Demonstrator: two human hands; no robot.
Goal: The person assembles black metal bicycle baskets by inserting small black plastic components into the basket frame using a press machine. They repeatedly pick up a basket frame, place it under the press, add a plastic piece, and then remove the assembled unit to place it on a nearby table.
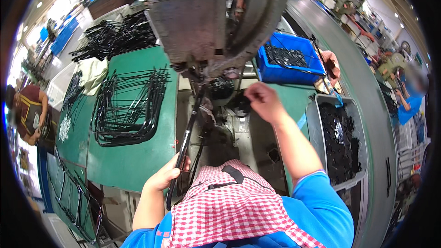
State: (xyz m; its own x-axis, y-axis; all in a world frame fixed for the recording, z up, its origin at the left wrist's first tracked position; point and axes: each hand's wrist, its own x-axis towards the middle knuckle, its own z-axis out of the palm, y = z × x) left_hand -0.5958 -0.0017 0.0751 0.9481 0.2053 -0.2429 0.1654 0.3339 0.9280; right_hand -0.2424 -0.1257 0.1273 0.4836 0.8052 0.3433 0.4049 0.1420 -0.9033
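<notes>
Has the left hand (166, 175) clamped on a black tube (187, 134), near its lower end and just beside the checked apron (225, 206). Slants up from there to the underside of the grey machine (190, 27); cannot tell whether seated there or merely touching. Holds the right hand (265, 103) raised beside the machine's lower end, apart from the tube, fingers seemingly curled and blurred; cannot tell whether clamped on a small part or bare.

To do this well, grip the tube firmly and low, steering the upper end without twisting. Line up by eye first, correcting the slant with the wrist rather than forcing. Leave the right hand well outside the gap beneath the machine before any pressing, probably the riskiest spot here. Watch the lower end near the apron: likely to snag on the cloth. Swing wide of the stacked black frames (149, 131) on the green tabletop (131, 174). On the right, reach without brushing the blue bin (289, 74) or the grey bin (361, 133).
</notes>
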